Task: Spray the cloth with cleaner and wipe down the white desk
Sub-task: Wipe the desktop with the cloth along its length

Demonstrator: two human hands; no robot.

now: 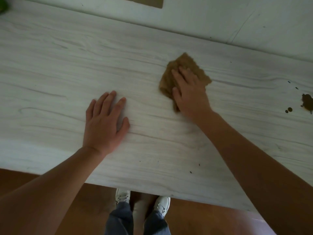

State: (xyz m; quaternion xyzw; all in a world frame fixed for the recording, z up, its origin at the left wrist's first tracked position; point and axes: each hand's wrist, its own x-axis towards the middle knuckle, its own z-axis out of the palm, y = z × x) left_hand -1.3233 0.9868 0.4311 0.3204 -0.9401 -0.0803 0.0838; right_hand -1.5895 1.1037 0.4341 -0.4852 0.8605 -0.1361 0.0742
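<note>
Wiping step: right hand (189,92), flat, presses tan folded cloth (186,62); left hand (105,121), released, rests on white wood-grain desk (67,73). Next, probably: brown spill (307,102) beyond right hand.

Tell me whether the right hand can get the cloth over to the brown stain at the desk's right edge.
Probably yes: the right hand presses the cloth flat on the desk, and nothing stands between it and the brown stain off to its right.

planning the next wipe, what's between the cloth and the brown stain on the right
Only bare desk between cloth and stain, plus two small dark flecks near the stain, in the head view.
</note>
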